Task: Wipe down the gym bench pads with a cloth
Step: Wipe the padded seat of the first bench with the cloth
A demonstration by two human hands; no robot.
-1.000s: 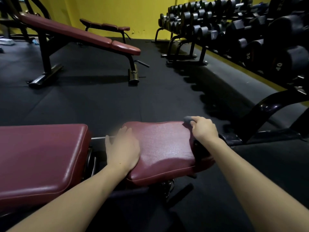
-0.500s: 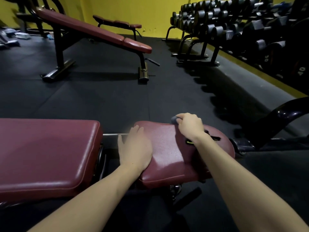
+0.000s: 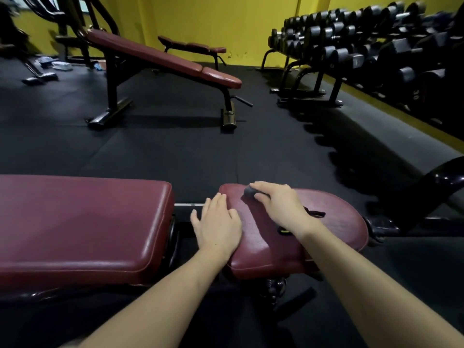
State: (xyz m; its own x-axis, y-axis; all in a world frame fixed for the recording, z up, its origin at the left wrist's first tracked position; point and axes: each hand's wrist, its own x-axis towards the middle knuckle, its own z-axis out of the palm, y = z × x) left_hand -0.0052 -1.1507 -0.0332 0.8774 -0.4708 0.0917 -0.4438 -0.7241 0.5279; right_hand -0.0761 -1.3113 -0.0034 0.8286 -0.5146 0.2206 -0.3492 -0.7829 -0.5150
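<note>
- Head view: the right hand (image 3: 281, 205), right of centre in the lower half of the frame, curls its fingers round a small dark cloth (image 3: 249, 191) and presses it on the maroon seat pad (image 3: 334, 227).
- The cloth sits at the pad's upper left corner; the unwiped stretch seems to lie rightward and toward the bottom of the frame.
- The seat pad's long axis runs left to right across the frame, in line with the long back pad (image 3: 75, 227) at lower left.
- The left hand (image 3: 217, 228) lies flat, fingers straight, on the seat pad's left edge, holding nothing.
- The left hand is nearer the back pad; the cloth hand must cross the gap.
</note>
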